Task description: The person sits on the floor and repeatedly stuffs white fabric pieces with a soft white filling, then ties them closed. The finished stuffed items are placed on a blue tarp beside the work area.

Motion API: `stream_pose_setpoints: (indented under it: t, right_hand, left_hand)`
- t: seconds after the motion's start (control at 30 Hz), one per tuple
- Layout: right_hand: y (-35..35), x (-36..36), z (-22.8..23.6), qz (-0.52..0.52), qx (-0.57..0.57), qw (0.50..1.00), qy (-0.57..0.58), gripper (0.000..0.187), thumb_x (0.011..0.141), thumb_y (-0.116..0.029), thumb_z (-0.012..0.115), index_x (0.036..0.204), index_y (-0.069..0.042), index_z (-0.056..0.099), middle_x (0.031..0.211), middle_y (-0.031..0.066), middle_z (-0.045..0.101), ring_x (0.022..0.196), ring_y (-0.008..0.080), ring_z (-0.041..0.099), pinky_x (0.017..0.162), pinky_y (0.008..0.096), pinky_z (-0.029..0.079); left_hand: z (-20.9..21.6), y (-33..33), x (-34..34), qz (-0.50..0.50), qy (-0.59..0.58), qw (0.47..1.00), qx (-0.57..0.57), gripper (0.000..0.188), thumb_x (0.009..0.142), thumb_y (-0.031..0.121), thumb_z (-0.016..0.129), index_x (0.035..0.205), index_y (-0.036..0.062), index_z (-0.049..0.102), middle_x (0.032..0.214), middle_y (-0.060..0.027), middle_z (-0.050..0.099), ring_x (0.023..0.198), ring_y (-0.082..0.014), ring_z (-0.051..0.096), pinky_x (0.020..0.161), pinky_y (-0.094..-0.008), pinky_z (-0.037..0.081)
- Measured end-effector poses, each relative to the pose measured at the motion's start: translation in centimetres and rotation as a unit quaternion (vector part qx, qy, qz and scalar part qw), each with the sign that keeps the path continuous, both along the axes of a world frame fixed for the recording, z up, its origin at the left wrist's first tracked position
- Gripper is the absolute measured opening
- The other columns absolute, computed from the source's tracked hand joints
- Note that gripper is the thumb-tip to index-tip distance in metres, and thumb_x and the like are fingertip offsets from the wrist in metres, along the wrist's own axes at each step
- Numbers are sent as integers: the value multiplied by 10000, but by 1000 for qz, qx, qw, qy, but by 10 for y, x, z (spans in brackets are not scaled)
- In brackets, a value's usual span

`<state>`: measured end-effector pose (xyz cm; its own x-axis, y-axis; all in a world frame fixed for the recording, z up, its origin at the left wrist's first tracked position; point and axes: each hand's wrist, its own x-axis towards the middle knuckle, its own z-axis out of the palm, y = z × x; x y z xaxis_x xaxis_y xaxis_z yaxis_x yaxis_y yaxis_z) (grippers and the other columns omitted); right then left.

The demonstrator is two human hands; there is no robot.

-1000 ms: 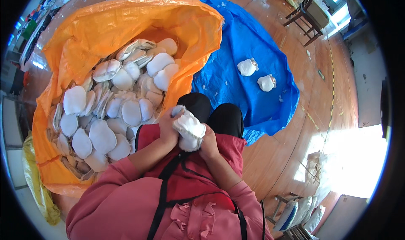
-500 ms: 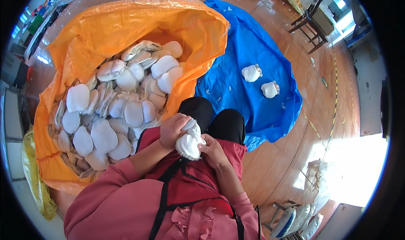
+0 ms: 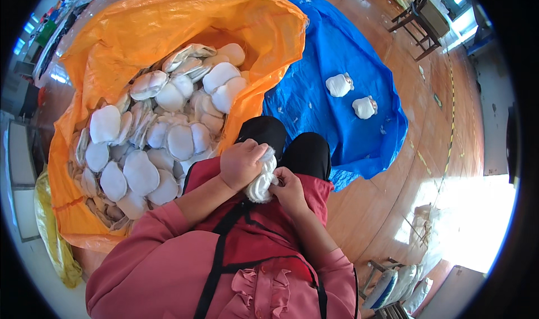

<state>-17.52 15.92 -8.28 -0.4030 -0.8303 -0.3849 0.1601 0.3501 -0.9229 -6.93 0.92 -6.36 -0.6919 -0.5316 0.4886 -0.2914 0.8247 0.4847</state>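
Observation:
A white, soft fabric pad (image 3: 259, 189), bunched and folded over, sits above my lap between both hands. My left hand (image 3: 242, 165) wraps round its upper left side with the fingers closed. The fingers of my right hand (image 3: 289, 190) pinch its right edge. To the left, an open orange woven sack (image 3: 126, 33) holds many loose oval white and beige pads (image 3: 141, 173). Beyond my knees on the right lies a blue plastic sheet or sack (image 3: 314, 142). Two rolled white bundles, one farther (image 3: 338, 85) and one nearer (image 3: 364, 108), rest on it.
A wooden chair (image 3: 421, 24) stands at the far right on the reddish-brown floor (image 3: 370, 207). A yellow plastic bag (image 3: 53, 229) lies left of the orange sack. At the lower right are stacked cushions or bags (image 3: 398, 288) near bright sunlight.
Both hands and the pad have shifted slightly up and to the right. My left hand has turned further over the pad, covering more of it. The two bundles remain on the blue plastic.

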Motion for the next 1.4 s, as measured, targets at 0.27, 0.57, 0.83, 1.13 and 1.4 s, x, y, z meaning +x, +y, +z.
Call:
stream_pose_setpoints:
  t: [0.27, 0.57, 0.83, 1.13, 1.4]
  right_hand:
    - [-6, -13, 31, -29, -2, 993, -115, 275, 843, -112, 766, 1010, -30, 562, 858, -6, 582, 768, 70, 555, 676, 225, 463]
    - [-21, -2, -4, -49, -47, 993, 101, 292, 694, -5, 762, 806, -70, 500, 781, 19, 523, 743, 160, 531, 662, 298, 433]
    - [-16, -10, -4, 32, -113, 932, 343, 325, 684, -137, 800, 795, -54, 506, 792, 92, 505, 788, 287, 499, 685, 388, 419]
    - [-8, -2, 8, 14, -109, 910, 401, 433, 650, -216, 861, 864, -47, 525, 894, 99, 558, 888, 320, 515, 775, 395, 451]
    - [0, 4, -24, -103, -131, 935, 312, 378, 653, -9, 793, 900, -60, 511, 918, 107, 551, 841, 278, 540, 720, 340, 459]
  left_hand:
    - [12, -10, -24, -77, -106, 989, -61, 269, 736, 157, 685, 1002, 118, 689, 805, -59, 599, 641, -262, 629, 551, -393, 505]
    - [3, -27, -48, -6, -183, 977, 109, 181, 816, 193, 647, 955, 85, 690, 827, -139, 666, 783, -340, 666, 693, -455, 528]
    - [0, -41, -54, 61, -261, 921, 283, 389, 846, 374, 678, 1124, 103, 708, 1054, -169, 707, 968, -335, 680, 813, -447, 528]
    - [-8, -51, -56, 71, -247, 899, 355, 492, 842, 423, 690, 1184, 70, 681, 1056, -210, 700, 1004, -366, 666, 873, -438, 511]
    - [0, -40, -57, 72, -273, 907, 312, 457, 889, 387, 626, 1204, 57, 646, 1093, -217, 686, 1041, -379, 646, 883, -447, 498]
